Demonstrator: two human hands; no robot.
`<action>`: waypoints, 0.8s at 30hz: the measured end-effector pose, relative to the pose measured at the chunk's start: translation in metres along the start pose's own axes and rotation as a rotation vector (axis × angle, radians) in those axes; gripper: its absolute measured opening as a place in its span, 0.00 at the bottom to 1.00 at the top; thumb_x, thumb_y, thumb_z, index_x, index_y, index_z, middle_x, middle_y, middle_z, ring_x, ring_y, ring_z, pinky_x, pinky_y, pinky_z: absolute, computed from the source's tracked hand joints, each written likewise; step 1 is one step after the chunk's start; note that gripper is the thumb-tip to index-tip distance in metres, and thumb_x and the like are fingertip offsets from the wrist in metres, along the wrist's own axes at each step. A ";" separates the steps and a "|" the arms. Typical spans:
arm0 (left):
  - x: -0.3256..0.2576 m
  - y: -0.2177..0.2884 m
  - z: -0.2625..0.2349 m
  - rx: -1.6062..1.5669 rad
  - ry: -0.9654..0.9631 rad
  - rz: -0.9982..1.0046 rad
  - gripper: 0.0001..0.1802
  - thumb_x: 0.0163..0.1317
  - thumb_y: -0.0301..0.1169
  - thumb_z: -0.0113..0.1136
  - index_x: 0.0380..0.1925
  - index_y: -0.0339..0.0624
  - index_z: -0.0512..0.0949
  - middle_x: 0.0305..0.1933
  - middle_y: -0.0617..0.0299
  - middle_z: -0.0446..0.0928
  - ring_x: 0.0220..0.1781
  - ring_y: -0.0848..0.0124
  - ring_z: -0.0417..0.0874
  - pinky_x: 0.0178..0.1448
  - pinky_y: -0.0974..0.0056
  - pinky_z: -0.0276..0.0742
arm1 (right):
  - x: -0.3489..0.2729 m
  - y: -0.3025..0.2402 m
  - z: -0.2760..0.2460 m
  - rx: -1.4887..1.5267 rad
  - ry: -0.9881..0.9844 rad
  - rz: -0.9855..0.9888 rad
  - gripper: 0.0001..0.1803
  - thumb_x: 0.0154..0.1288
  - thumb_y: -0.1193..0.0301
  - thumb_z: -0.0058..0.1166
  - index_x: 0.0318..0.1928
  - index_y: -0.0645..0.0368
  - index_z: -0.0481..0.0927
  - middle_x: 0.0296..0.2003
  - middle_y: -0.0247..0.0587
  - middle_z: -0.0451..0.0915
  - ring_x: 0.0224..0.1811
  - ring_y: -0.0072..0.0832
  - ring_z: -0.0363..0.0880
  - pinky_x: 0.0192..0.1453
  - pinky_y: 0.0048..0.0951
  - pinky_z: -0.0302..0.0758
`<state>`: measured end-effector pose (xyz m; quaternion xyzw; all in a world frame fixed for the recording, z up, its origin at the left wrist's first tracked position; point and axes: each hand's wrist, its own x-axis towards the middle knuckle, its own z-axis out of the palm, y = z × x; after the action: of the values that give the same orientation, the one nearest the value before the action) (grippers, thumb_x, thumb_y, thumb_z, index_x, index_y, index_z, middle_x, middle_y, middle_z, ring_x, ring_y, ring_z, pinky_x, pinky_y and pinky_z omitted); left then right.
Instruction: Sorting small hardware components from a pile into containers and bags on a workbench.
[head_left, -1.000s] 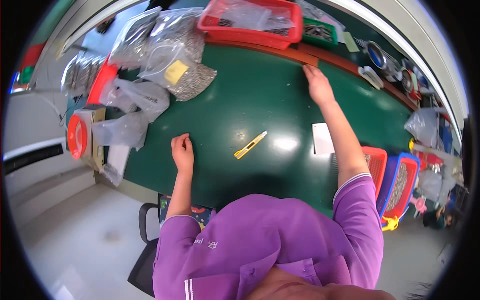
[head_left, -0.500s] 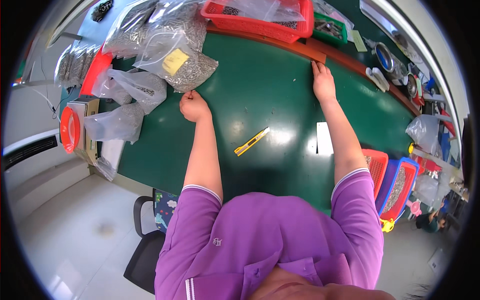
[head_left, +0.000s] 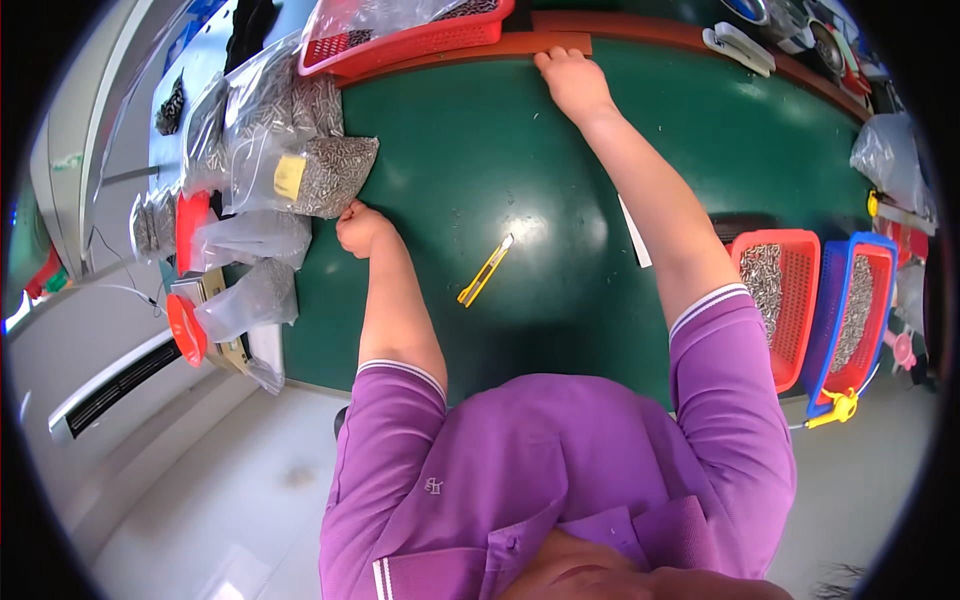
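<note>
My left hand is closed, its fingertips at the lower edge of a clear plastic bag packed with small metal pieces. Whatever those fingers may pinch is hidden. The bag carries a yellow paper label. My right hand reaches to the far side of the green table. Its slightly bent, spread fingers rest at the edge of an orange-brown strip. Between my forearms lies a yellow utility knife, touched by neither hand.
More filled bags crowd the left. A red basket stands at the back; a stapler lies to its right. At right are a red basket and a blue basket of metal pieces. A white card lies by my right forearm.
The view has shifted toward the right. My right hand's fingers, earlier straighter, are more bent at the strip. My left hand stays closed at the bag's lower edge.
</note>
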<state>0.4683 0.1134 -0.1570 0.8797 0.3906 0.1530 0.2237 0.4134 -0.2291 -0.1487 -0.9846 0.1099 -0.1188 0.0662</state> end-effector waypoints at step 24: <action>-0.206 -0.049 -0.164 -0.488 -1.364 1.786 0.08 0.49 0.30 0.56 0.31 0.48 0.80 0.39 0.62 0.77 0.46 0.61 0.76 0.49 0.58 0.69 | -0.299 -0.107 -0.124 2.352 -0.299 1.349 0.17 0.72 0.64 0.35 0.47 0.63 0.72 0.37 0.41 0.79 0.40 0.32 0.79 0.47 0.32 0.77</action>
<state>0.2319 0.0323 -0.0623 0.6757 -0.6149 -0.1795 0.3648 0.1207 -0.0694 -0.0782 -0.1057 0.3917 0.0204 0.9138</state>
